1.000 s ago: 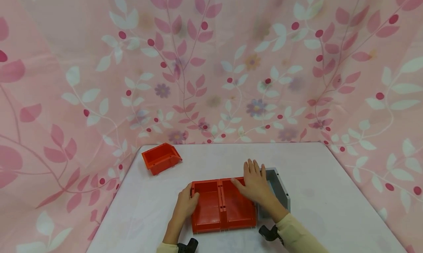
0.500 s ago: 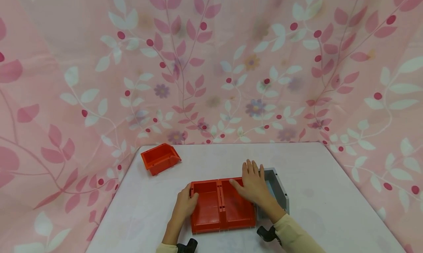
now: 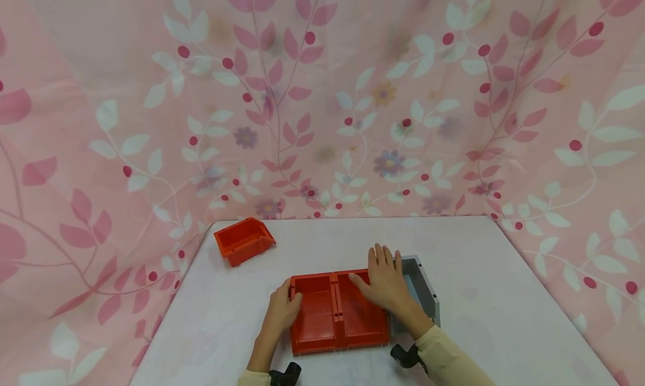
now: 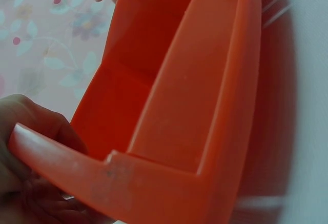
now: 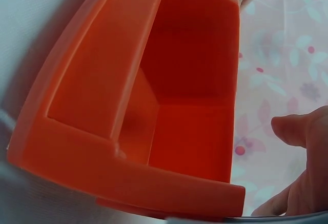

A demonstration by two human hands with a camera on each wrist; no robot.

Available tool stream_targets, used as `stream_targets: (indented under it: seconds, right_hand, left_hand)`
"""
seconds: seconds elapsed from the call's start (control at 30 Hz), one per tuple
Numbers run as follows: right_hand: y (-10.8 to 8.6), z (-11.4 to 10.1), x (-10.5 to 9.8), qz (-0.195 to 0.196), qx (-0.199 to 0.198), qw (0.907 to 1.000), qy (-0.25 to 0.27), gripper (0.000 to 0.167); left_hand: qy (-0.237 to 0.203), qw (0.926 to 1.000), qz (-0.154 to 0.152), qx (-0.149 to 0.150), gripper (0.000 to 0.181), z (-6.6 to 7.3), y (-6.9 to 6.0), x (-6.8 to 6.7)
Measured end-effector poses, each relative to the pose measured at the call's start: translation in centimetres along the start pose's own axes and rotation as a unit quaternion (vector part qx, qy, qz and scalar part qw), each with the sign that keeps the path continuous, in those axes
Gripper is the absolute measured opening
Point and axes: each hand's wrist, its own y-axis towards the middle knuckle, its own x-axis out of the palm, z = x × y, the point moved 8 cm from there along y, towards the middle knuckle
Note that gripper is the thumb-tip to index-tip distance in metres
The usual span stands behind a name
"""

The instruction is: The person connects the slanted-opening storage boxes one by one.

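Two red plastic storage bins stand side by side on the table, a left bin (image 3: 314, 319) and a right bin (image 3: 361, 325), their walls meeting. A grey bin (image 3: 426, 288) adjoins the right one. My left hand (image 3: 282, 310) grips the outer wall of the left red bin, thumb over the rim; the left wrist view shows that hand (image 4: 31, 157) around the wall. Over the border of the right red bin and the grey bin lies my right hand (image 3: 387, 285), fingers straight and thumb spread. In the right wrist view its thumb (image 5: 292, 130) is apart from the red wall.
A third red bin (image 3: 245, 243) sits by itself at the table's back left corner. The white-covered table (image 3: 494, 296) ends at a floral pink curtain (image 3: 322, 94) behind and on both sides.
Both hands and all the bins keep their places. Only a slight shift of the head view shows.
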Motion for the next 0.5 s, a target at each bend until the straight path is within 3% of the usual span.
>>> stream_targets:
  seconds: [0.5]
  right_hand:
    - [-0.12,-0.15,0.08,0.008,-0.001,1.0,-0.004,0.088]
  left_hand:
    - [-0.005,0.9999,-0.007,-0.006,0.042,-0.03,-0.16,0.11]
